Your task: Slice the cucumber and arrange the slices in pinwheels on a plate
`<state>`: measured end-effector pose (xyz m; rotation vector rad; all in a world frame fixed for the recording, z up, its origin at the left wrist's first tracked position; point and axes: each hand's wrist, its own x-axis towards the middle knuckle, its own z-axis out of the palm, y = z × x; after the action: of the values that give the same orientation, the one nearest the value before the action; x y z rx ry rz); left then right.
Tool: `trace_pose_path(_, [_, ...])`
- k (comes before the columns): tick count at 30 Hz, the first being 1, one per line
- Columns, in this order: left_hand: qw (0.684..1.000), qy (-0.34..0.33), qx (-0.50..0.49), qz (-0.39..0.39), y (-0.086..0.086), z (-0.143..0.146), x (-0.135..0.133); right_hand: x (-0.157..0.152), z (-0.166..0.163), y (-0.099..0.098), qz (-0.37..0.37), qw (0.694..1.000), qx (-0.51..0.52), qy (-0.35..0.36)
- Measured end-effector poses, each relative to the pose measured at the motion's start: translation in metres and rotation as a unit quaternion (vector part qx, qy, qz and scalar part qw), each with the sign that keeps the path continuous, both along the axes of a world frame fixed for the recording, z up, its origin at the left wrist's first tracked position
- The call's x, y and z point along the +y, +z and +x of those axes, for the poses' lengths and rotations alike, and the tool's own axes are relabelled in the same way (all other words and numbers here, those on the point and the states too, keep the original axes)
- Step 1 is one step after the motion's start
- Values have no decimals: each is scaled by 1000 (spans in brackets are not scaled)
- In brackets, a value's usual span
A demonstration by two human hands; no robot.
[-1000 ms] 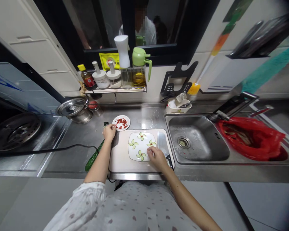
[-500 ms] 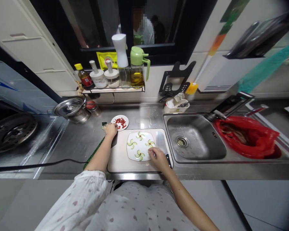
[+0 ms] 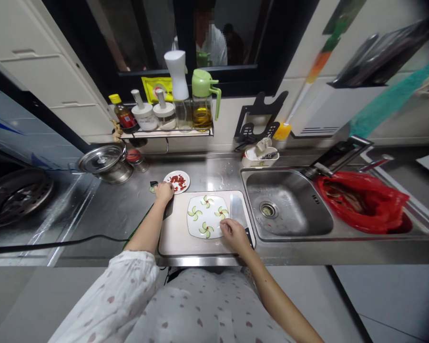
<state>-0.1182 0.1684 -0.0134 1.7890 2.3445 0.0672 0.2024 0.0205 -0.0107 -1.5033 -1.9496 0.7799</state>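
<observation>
A square white plate (image 3: 206, 222) with several pinwheels of green cucumber slices lies on a white cutting board (image 3: 175, 238). My right hand (image 3: 233, 235) rests at the plate's near right corner, fingers curled against its rim. My left hand (image 3: 163, 191) is stretched forward, closed, at the edge of a small round dish of red pieces (image 3: 177, 181) beyond the board. What its fingers hold is too small to make out. A cleaver (image 3: 239, 215) lies along the board's right side.
A steel sink (image 3: 286, 209) is right of the board, with a red plastic bag (image 3: 364, 200) beyond it. A lidded pot (image 3: 105, 162) and a stove (image 3: 14, 193) are at the left. A shelf with oil and seasoning bottles (image 3: 171, 112) hangs on the wall. A black cable (image 3: 57, 243) crosses the counter.
The view has drifted slightly. Both hands stay in nearly the same places, the left by the small dish and the right at the plate's corner.
</observation>
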Motion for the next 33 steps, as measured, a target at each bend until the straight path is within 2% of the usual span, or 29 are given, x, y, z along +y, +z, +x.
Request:
trace_pose_path(3, [999, 26, -25, 27, -1, -1, -3, 1, 0, 0, 2, 1000, 4, 0])
trace_pose_path(6, [991, 69, -91, 64, -3, -1, -6, 3, -1, 2, 3, 1000, 8, 3])
trace_pose_path(9, [965, 118, -206, 108, -5, 2, -10, 6, -4, 4, 1, 1000, 12, 4])
trace_pose_path(11, [942, 123, -284, 129, -7, 9, -15, 8, -7, 5, 1, 1000, 16, 6])
trace_pose_path(15, [913, 80, -375, 140, -8, 30, -33, 12, -12, 5, 7, 1000, 22, 14])
trace_pose_path(19, [883, -22, -450, 130, -6, 55, -64, 15, -16, 6, 8, 999, 27, 21])
trace_pose_path(23, [852, -121, -506, 60, -3, 74, -101, 14, -24, 8, 6, 999, 22, 38])
trace_pose_path(26, [836, -171, -521, 10, 0, 83, -121, 12, -32, 8, 3, 997, 20, 70])
trace_pose_path(33, [825, -212, -522, -24, 11, 87, -131, 15, -45, 11, 12, 989, -28, 146])
